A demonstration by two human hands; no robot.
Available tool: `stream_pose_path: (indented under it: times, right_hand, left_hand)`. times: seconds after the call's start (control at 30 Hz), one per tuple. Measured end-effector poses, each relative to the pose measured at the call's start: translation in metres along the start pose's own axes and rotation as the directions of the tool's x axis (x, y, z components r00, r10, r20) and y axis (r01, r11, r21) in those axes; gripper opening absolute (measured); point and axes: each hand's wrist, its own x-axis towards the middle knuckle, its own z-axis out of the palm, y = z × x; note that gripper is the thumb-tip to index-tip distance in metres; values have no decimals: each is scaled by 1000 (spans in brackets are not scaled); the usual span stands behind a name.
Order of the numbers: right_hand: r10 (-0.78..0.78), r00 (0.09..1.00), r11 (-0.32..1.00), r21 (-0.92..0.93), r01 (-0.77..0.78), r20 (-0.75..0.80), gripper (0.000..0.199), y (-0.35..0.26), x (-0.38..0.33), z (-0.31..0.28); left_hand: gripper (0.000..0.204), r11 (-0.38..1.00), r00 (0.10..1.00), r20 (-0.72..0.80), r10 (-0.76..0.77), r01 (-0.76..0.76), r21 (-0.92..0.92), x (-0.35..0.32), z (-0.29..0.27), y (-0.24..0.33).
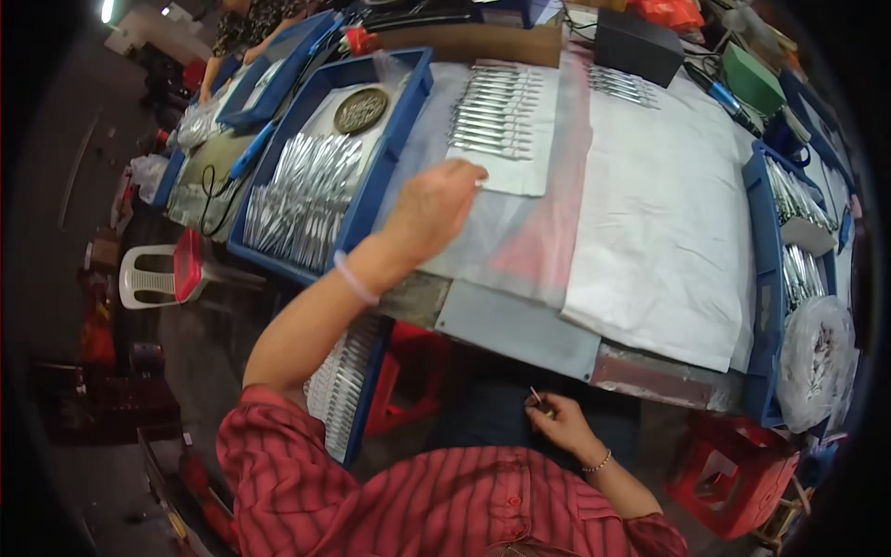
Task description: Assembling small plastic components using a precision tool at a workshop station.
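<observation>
My left hand (pixel 436 209) reaches across the table and pinches the near left corner of a white sheet (pixel 520 172). On that sheet lies a row of several slim metal tools (pixel 495 116), side by side. A clear plastic film (pixel 501 237) lies under the sheet and under my hand. My right hand (pixel 555 425) is down in my lap below the table edge, its fingers closed on a small thin object (pixel 535 399) too small to identify. Both forearms come out of red striped sleeves.
A blue tray (pixel 376 176) at the left holds many metal tools and a round dark disc (pixel 360 110). White paper (pixel 650 223) covers the table's right half. More blue bins (pixel 761 278) stand at the right, red stools (pixel 733 473) below. Another person (pixel 246 28) sits far left.
</observation>
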Motion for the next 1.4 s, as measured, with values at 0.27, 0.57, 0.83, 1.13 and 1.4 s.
stream_pose_path:
  times: [0.27,0.57,0.83,1.13,1.4]
  right_hand:
    - [138,988,987,75,-143,66,24,-9,-1,-19]
    - [146,982,984,88,-157,116,19,-11,3,-14]
    - [-134,990,986,-110,128,-46,14,-3,-2,0]
    - [-497,865,505,-790,348,64,44,-46,-63,22]
    - [-263,838,940,321,111,478,96,-95,-37,104]
  left_hand:
    - [7,758,910,341,237,-392,520,70,42,-60]
    - [15,721,915,267,302,-402,564,49,34,-65]
    - [27,352,853,2,-522,218,-910,-57,-14,81]
    - [27,-369,698,316,-642,80,-926,-172,-14,149]
    - [24,-460,844,112,-525,-170,-872,-153,10,191]
